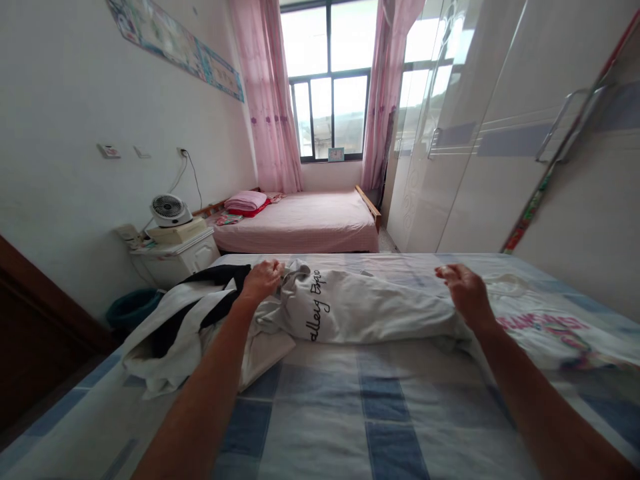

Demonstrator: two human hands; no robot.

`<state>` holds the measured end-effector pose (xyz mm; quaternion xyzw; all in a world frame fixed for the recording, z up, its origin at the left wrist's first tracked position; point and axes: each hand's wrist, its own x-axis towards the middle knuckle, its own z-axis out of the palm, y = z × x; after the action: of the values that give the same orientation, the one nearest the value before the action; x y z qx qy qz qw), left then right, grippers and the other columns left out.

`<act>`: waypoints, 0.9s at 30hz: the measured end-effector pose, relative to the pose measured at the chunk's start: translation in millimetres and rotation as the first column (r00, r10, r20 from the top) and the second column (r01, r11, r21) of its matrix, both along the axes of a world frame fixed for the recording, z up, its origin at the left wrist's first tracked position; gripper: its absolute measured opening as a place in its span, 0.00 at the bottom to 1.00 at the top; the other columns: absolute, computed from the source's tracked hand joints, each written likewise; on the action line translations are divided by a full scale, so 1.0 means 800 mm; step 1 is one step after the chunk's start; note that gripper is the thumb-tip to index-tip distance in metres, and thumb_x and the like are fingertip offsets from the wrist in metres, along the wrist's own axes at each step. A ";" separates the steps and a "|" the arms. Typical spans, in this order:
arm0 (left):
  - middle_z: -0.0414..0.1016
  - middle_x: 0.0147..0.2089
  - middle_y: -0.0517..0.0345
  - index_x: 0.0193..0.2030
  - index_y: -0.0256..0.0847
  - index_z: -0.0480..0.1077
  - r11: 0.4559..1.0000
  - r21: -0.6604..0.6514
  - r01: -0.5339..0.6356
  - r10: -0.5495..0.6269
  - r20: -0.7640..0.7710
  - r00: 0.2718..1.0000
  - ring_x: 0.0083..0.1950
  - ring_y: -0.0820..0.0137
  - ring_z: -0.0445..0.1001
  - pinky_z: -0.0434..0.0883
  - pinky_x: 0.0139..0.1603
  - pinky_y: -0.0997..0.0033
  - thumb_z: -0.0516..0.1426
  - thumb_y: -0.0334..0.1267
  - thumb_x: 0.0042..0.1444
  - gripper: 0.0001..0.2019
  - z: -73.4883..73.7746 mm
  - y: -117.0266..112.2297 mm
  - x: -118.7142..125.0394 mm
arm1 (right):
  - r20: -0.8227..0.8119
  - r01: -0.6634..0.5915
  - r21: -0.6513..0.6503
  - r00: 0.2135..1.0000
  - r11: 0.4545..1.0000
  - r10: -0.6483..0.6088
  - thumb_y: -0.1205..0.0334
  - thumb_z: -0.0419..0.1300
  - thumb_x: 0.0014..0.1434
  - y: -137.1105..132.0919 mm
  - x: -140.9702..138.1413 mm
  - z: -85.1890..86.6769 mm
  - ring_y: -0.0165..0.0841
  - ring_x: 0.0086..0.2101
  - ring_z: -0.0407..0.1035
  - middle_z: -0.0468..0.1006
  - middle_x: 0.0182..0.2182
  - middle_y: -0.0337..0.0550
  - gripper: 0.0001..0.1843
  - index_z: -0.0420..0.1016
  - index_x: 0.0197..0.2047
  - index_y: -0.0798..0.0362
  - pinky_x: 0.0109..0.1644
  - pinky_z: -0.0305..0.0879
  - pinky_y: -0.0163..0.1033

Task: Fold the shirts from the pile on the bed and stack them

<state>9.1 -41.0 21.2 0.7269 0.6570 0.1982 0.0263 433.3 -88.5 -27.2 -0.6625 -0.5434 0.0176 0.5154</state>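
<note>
Across the bed lies a pale grey garment (370, 303) with black lettering, bunched at its left end; I cannot tell its exact kind. My left hand (263, 280) is closed at that gathered end, pinching the cloth. Over the garment's right end, my right hand (464, 291) has its fingers curled together; whatever they may hold does not show. Left of my left forearm is a heap of white and black clothes (185, 327). To the right of my right hand a white shirt (545, 327) with pink lettering and a coloured print lies spread out.
Under everything is a blue and white checked bed sheet (320, 413). Beyond it stands a second bed (320, 220) with pink bedding. At the left are a white bedside cabinet (175, 257), a small fan (170, 210) and a dark green bin (133, 308). Glossy wardrobe doors (480, 147) line the right.
</note>
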 end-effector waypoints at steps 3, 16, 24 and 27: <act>0.76 0.44 0.44 0.39 0.38 0.73 0.998 -0.059 -0.007 0.007 0.003 1.000 0.48 0.60 0.73 0.66 0.46 0.67 0.47 0.44 0.60 0.17 -0.030 0.002 0.002 | 0.144 -0.120 -0.286 0.976 0.951 0.166 0.54 0.52 0.55 -0.003 -0.018 -0.014 0.37 0.34 0.72 0.79 0.32 0.45 0.14 0.74 0.35 0.51 0.40 0.63 0.40; 0.75 0.31 0.58 0.43 0.38 0.69 0.975 0.130 0.179 -0.199 0.871 0.449 0.31 0.69 0.72 0.69 0.31 0.73 0.50 0.46 0.54 0.17 -0.010 -0.034 0.014 | 0.142 -0.166 -0.210 0.970 0.963 0.198 0.55 0.54 0.54 -0.022 -0.032 0.014 0.35 0.31 0.69 0.76 0.28 0.41 0.12 0.74 0.33 0.52 0.36 0.63 0.38; 0.78 0.33 0.49 0.50 0.34 0.70 0.795 -0.294 0.531 0.087 0.921 0.379 0.35 0.64 0.77 0.74 0.36 0.67 0.55 0.45 0.54 0.20 -0.031 -0.063 0.051 | -0.256 -0.570 -0.300 0.821 0.765 0.511 0.44 0.55 0.55 -0.031 -0.052 0.027 0.32 0.26 0.70 0.77 0.27 0.43 0.21 0.75 0.32 0.55 0.29 0.65 0.36; 0.77 0.46 0.51 0.61 0.39 0.61 0.662 -0.241 0.709 -0.099 0.910 0.402 0.44 0.65 0.76 0.73 0.43 0.67 0.56 0.43 0.54 0.28 -0.051 -0.089 0.101 | -0.114 -0.578 -0.319 0.810 0.751 0.575 0.48 0.53 0.58 -0.034 -0.084 0.022 0.33 0.31 0.72 0.78 0.31 0.42 0.19 0.76 0.37 0.53 0.35 0.67 0.38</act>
<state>89.8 -112.5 -19.3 0.6311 0.3696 0.2874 0.6185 366.3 -115.7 -9.6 -0.5409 -0.7073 0.2718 0.3650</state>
